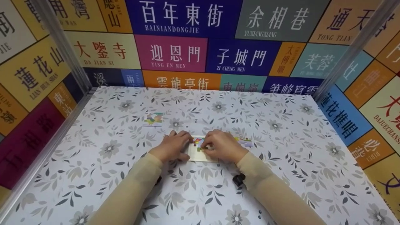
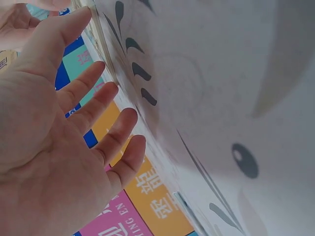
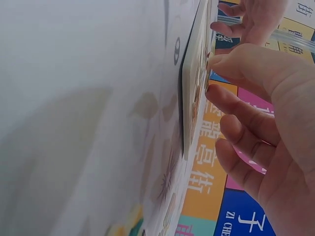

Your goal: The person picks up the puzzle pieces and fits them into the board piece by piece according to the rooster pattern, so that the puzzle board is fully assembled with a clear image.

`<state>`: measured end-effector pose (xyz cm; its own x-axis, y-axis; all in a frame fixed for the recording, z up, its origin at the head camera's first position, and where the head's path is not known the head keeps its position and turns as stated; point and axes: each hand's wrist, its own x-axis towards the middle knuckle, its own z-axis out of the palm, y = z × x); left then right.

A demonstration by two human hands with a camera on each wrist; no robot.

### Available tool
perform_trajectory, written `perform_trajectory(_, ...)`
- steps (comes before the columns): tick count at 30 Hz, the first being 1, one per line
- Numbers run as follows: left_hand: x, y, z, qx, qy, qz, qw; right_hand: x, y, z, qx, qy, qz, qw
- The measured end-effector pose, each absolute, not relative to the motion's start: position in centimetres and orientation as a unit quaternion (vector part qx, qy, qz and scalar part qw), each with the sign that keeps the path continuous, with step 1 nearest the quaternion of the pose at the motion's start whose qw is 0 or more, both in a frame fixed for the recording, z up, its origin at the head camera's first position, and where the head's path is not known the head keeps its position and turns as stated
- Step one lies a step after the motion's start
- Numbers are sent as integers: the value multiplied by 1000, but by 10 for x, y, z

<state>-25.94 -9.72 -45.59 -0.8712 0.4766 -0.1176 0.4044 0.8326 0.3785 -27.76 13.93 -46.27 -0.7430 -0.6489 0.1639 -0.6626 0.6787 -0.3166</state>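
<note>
Left wall: panels of coloured signs with Chinese characters, running along the left edge of the table [image 1: 93, 175]
Loose picture piece [image 1: 153, 119]: small and colourful, flat on the flowered cloth, well apart from both hands, up and to the left of them
Left hand [image 1: 172, 145]: on the left edge of the puzzle board [image 1: 196, 154], fingers fairly straight and spread in the left wrist view [image 2: 74, 128], resting against the board's edge, gripping nothing visible
Puzzle board: pale flat card lying near the middle of the table, between the two hands, partly filled with coloured pieces along its top; seen edge-on in the right wrist view [image 3: 191, 83]
Right hand [image 1: 220, 147]: lying over the right part of the board, fingers bent, fingertips [image 3: 212, 61] pressing on the board's picture face; whether a piece is pinched under them cannot be told
Strip of colour [image 1: 245, 142]: showing just past the right hand, touching the board's top right
Right wall: more sign panels in blue, orange and cream
</note>
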Motion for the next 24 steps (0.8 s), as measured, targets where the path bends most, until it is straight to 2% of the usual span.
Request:
perform_trajectory(11,-259,-98,-457,230,953,169,103,-282,126,-462,365,-913,181,-3)
perform_trajectory(24,-261,-97,-457,230,953,163,114,-283,117,-463,414,-899,140,40)
